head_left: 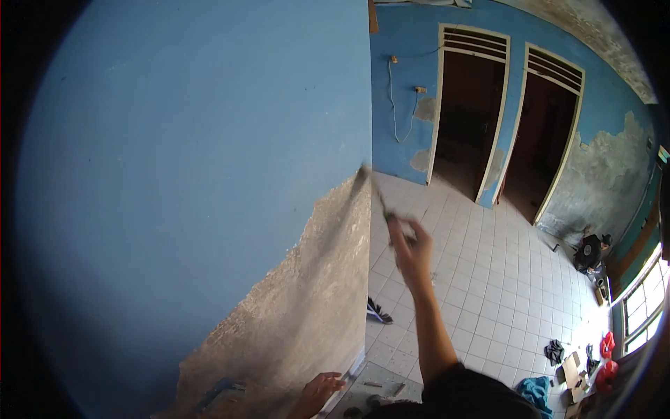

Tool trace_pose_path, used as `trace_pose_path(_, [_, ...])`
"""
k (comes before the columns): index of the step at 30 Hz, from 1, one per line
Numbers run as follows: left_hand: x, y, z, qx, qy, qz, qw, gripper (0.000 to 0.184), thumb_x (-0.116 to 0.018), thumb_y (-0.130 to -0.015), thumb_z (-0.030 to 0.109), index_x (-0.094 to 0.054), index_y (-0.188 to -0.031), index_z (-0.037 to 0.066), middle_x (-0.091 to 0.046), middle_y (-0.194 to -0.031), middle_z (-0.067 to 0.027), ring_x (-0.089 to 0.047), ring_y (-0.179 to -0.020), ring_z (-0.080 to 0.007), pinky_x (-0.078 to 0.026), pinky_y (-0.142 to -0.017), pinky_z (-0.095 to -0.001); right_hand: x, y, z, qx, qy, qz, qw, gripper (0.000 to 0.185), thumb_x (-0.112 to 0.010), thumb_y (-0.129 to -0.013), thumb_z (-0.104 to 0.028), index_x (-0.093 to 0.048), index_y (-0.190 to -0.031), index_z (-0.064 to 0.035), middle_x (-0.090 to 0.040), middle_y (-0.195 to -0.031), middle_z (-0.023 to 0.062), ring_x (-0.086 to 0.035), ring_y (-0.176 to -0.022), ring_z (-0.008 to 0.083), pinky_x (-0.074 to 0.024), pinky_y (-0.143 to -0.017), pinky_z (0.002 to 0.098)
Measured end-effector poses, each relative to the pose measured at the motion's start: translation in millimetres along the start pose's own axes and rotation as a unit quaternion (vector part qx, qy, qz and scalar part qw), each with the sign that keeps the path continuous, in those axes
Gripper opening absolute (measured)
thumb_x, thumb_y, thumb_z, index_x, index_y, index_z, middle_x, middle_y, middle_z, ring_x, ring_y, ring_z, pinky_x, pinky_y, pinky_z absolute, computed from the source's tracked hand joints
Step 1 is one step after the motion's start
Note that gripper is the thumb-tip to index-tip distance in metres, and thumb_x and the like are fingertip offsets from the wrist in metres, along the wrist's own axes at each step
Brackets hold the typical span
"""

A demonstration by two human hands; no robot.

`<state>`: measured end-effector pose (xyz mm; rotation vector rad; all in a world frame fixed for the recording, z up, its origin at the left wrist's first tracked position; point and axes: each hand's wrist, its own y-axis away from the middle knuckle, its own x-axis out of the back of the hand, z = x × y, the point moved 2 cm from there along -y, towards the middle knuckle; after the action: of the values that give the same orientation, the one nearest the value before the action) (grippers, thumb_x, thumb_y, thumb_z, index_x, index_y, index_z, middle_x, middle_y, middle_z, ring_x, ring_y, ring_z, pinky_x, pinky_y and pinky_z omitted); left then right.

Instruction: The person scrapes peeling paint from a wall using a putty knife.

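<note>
My right hand (413, 250) is raised beside the wall corner, its fingers wrapped round the handle of a thin scraping tool (379, 193). The tool's tip meets the wall edge where the blue paint (209, 140) ends and the bare grey plaster (314, 279) begins. Low down, my left hand (321, 390) is near the foot of the plaster, fingers apart, with nothing visible in it.
Two dark doorways (467, 112) stand across the white tiled floor (481, 279). A person (592, 253) in dark clothes sits low at the far right. Teal cloth (535, 391), cardboard (574, 373) and red items (607, 373) lie at the lower right.
</note>
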<state>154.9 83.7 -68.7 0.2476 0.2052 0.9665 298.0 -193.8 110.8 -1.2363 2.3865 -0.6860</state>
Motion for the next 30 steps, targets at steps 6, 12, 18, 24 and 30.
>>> trace_pose_path(6, [-0.4, 9.4, 12.8, -0.022, -0.023, 0.029, 0.999, 0.035, -0.041, -0.093, 0.027, -0.047, -0.114, -0.001, -0.059, -0.101, -0.0148, -0.056, -0.096, -0.0190, -0.043, -0.087, -0.0305, 4.9, -33.0, -17.7, -0.062, -0.083, 0.032, 0.994, 0.023, -0.057, -0.086, -0.018, -0.060, -0.105, -0.0056, -0.048, -0.057, -0.0020, -0.030, -0.038, 0.0001, -0.0176, -0.032, 0.0185])
trace_pose_path(12, [21.6, 16.4, -8.9, -0.037, -0.058, 0.030, 0.997, 0.041, -0.040, -0.091, 0.038, -0.048, -0.117, 0.007, -0.058, -0.106, -0.0102, -0.055, -0.096, -0.0199, -0.043, -0.084, -0.0337, 23.3, 26.3, -11.7, -0.119, -0.068, 0.000, 0.991, 0.028, -0.058, -0.085, -0.021, -0.058, -0.106, -0.0022, -0.050, -0.057, -0.0004, -0.032, -0.038, 0.0007, -0.0182, -0.032, 0.0172])
trace_pose_path(18, [27.4, 21.1, 2.7, -0.074, -0.258, 0.006, 0.963, 0.046, -0.041, -0.090, 0.035, -0.040, -0.124, 0.004, -0.050, -0.115, -0.0136, -0.052, -0.104, -0.0218, -0.047, -0.085, -0.0320, 3.3, -34.6, -26.7, -0.098, -0.067, 0.017, 0.993, 0.022, -0.058, -0.085, -0.017, -0.061, -0.103, -0.0052, -0.050, -0.057, -0.0021, -0.033, -0.042, 0.0007, -0.0220, -0.038, 0.0178])
trace_pose_path(24, [11.8, 26.4, 16.7, 0.021, 0.022, 0.083, 0.996, 0.035, -0.040, -0.092, 0.032, -0.053, -0.112, 0.006, -0.061, -0.101, -0.0079, -0.057, -0.090, -0.0182, -0.042, -0.083, -0.0337, 16.4, 14.1, -18.6, -0.078, -0.028, -0.003, 0.997, 0.023, -0.058, -0.084, -0.017, -0.061, -0.102, -0.0033, -0.051, -0.059, -0.0012, -0.040, -0.047, 0.0009, -0.0262, -0.041, 0.0175])
trace_pose_path(30, [14.8, 10.9, -1.0, -0.025, -0.052, 0.035, 0.998, 0.033, -0.049, -0.087, 0.019, -0.048, -0.116, 0.003, -0.055, -0.109, -0.0129, -0.055, -0.099, -0.0197, -0.045, -0.086, -0.0328, 14.8, -37.0, -36.1, -0.090, -0.041, 0.035, 0.995, 0.023, -0.058, -0.085, -0.016, -0.061, -0.103, -0.0032, -0.051, -0.060, -0.0022, -0.039, -0.050, 0.0010, -0.0253, -0.042, 0.0182])
